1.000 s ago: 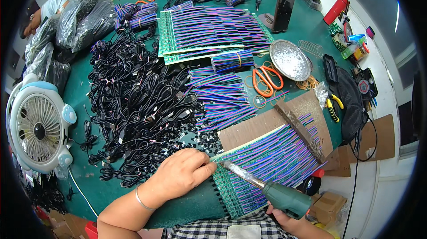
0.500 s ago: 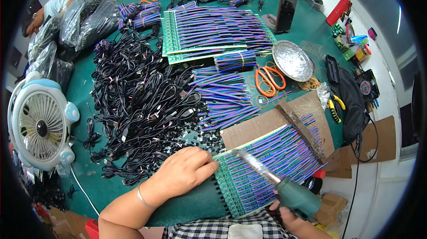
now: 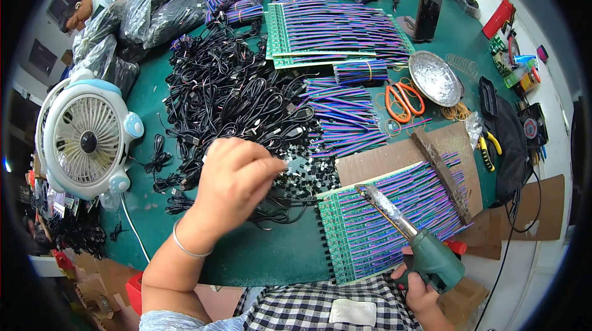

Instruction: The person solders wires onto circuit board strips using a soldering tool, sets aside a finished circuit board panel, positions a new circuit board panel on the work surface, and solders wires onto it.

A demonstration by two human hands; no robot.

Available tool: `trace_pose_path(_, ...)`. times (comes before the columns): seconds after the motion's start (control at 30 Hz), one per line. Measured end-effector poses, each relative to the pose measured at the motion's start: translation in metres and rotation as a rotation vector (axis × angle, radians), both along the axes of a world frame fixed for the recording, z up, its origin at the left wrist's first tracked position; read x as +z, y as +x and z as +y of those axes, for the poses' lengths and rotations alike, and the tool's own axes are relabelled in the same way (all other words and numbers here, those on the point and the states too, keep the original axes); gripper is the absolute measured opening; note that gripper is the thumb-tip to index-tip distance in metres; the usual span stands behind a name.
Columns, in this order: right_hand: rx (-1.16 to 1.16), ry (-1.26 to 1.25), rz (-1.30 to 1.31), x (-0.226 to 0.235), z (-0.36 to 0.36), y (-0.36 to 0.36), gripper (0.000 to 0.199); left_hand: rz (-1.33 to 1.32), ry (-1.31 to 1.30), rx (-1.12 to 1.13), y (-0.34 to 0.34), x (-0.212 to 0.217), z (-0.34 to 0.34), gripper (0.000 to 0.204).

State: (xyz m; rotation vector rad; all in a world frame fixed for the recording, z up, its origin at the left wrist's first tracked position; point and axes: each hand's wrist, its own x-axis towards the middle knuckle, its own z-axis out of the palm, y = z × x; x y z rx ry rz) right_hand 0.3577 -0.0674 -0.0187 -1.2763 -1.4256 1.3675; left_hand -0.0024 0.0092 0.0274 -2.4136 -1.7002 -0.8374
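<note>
My left hand (image 3: 231, 183) is raised over the near edge of the black cable pile (image 3: 240, 90), its thumb and fingers pinched together. Anything between the fingertips is too small to make out. Just beyond them lies a scatter of small black and metal connectors (image 3: 305, 174). My right hand (image 3: 419, 291) grips a green heat gun (image 3: 435, 260) with a long metal barrel, pointing up and left over a green circuit board panel (image 3: 338, 232). Rows of blue, pink and black wires extend right from this panel. A wooden bar (image 3: 441, 174) rests across the wires, on brown cardboard (image 3: 370, 163).
At the left stand a white fan (image 3: 88, 140) and plastic bags (image 3: 148, 16), with another person (image 3: 92, 7) behind. Beyond the panel are wire bundles (image 3: 345, 115), orange scissors (image 3: 404, 102), a metal dish (image 3: 435, 78), a phone (image 3: 428, 10), pliers (image 3: 490, 149) and stacked wired panels (image 3: 339, 32).
My left hand has lifted from beside the panel's left edge, and its fingers now pinch over the connectors. The heat gun stays over the panel in my right hand. The whole view has shifted.
</note>
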Motion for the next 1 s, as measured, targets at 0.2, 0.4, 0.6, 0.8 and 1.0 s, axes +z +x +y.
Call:
trace_pose_path(0.2,-0.001,0.016,0.037,-0.002,-0.002,-0.002,0.046,0.109,-0.04,0.073,-0.002,-0.026,-0.001,0.014)
trace_pose_path(0.4,0.06,0.036,-0.022,0.011,0.006,-0.005,0.048,0.125,-0.017,0.088,-0.006,-0.022,0.002,0.013)
trace_pose_path(0.6,-0.015,-0.013,-0.002,-0.001,0.003,0.005,0.049,-0.063,0.003,0.027,0.006,0.006,0.001,0.021)
trace_pose_path(0.8,0.039,-0.066,-0.008,0.008,0.007,0.005,0.051,-0.176,-0.229,-0.055,0.049,-0.03,-0.009,0.02)
trace_pose_path(1.0,0.057,-0.129,0.083,-0.002,0.002,0.005,0.051,-0.242,-0.221,-0.005,0.061,-0.038,-0.014,0.018)
